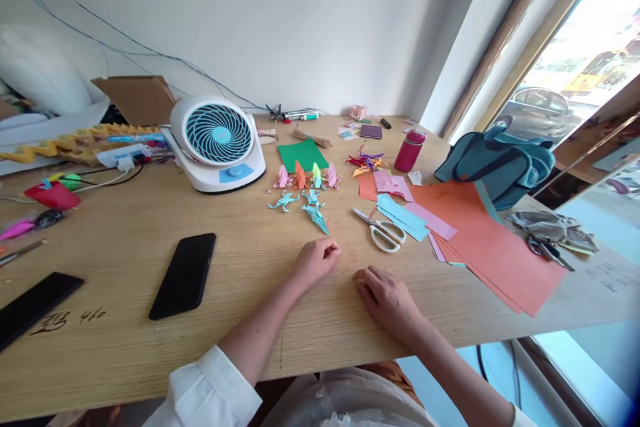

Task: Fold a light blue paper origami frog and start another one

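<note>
My left hand rests on the wooden table with its fingers curled in, and nothing shows in it. To its right, my right hand lies palm down, fingers bent and pressed together, also with nothing visible in it. Just beyond the left hand is a blue folded paper piece, with a blue paper figure farther left. Behind them stands a row of small folded figures, among them an orange one. White-handled scissors lie beyond the right hand, beside blue paper strips.
A white fan stands at the back left, a black phone nearer. Green paper lies at the back. On the right are large orange sheets, a red bottle, a teal bag and a grey cloth.
</note>
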